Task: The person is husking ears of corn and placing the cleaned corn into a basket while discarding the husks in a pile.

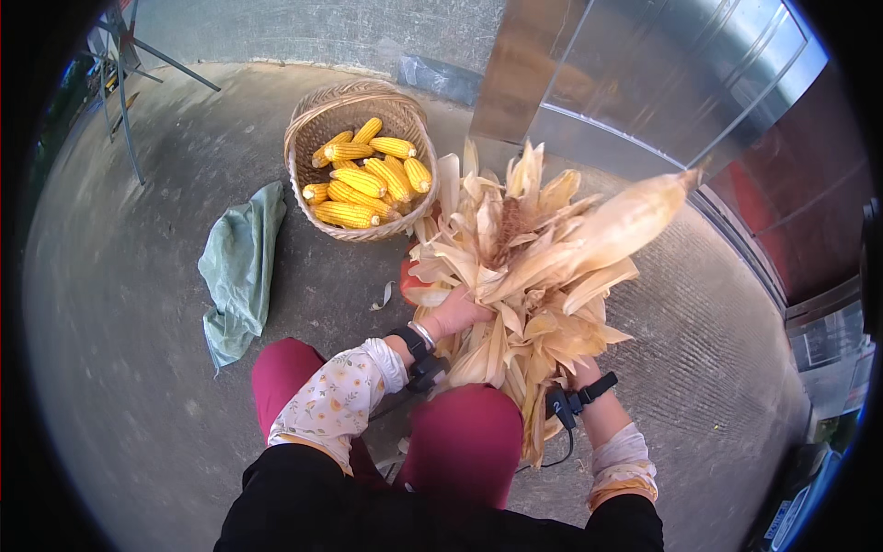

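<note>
A large bundle of dry corn husks [524,310] rises in front of my knees, pale tan with some brown silk in it. From the left, my left hand [461,314] grips into the husks, its fingertips covered by the leaves. My right hand [586,374] clasps the bundle's lower right side, and most of its fingers are hidden. One long, closed husk [621,221] sticks out toward the upper right; whether a cob is inside cannot be seen. Part of a red object [412,281] shows under the bundle's left edge.
Beyond the husks stands a woven basket [293,162] holding several husked yellow corn cobs [359,181]. A crumpled green woven sack [241,265] lies on the concrete floor [152,310]. Metal legs of a stand [127,103] are at the far left. A metal door [655,76] is at upper right.
</note>
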Demonstrator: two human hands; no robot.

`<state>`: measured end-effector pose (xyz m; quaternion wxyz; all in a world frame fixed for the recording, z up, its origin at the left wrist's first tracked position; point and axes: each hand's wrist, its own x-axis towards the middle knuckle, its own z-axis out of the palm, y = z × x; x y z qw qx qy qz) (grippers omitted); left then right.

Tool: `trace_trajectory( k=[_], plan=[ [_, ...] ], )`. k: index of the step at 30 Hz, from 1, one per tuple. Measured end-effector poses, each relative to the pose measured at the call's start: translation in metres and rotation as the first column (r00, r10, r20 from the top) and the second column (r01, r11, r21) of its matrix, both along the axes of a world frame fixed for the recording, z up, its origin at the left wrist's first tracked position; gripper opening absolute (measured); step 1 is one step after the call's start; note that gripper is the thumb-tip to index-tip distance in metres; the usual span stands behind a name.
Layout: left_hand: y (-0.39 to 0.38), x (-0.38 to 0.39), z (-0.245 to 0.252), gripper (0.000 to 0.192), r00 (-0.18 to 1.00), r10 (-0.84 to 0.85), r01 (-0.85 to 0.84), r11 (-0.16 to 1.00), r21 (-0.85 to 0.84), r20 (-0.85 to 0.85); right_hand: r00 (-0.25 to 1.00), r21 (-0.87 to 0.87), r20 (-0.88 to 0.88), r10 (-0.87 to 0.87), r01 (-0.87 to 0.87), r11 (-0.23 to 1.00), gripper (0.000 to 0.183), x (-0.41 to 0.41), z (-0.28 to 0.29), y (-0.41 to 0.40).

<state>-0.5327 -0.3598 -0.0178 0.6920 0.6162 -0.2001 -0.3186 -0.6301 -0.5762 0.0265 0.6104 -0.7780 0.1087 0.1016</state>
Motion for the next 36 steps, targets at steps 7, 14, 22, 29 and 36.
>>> trace_trajectory(
  k=[7, 14, 22, 29, 36],
  plan=[
    [0.036, -0.039, -0.08, 0.031, 0.955, 0.265, -0.278, 0.956, 0.092, 0.136, 0.961, -0.258, -0.214, 0.175, -0.229, 0.939, 0.051, 0.032, 0.01, 0.061],
    [0.092, -0.058, -0.155, 0.037, 0.96, 0.236, -0.222, 0.969, 0.107, -0.149, 0.843, -0.225, -0.278, 0.46, -0.523, 0.822, 0.046, 0.076, -0.069, 0.113],
    [0.108, -0.042, -0.072, 0.038, 0.648, 0.273, -0.468, 0.879, -0.089, -0.711, 0.757, -0.329, -0.207, 0.619, -0.65, 0.685, 0.043, 0.107, -0.186, 0.141],
    [0.076, -0.02, -0.159, 0.037, 0.587, 0.679, -0.507, 0.733, 0.454, -0.441, 0.752, 0.075, 0.167, 0.638, -0.654, 0.752, 0.035, 0.088, -0.188, 0.121],
    [0.076, -0.004, -0.127, 0.038, 0.778, 0.545, -0.424, 0.823, 0.378, -0.314, 0.903, -0.608, 0.43, 0.002, 0.288, 0.739, 0.032, 0.132, -0.103, -0.045]
  ],
)
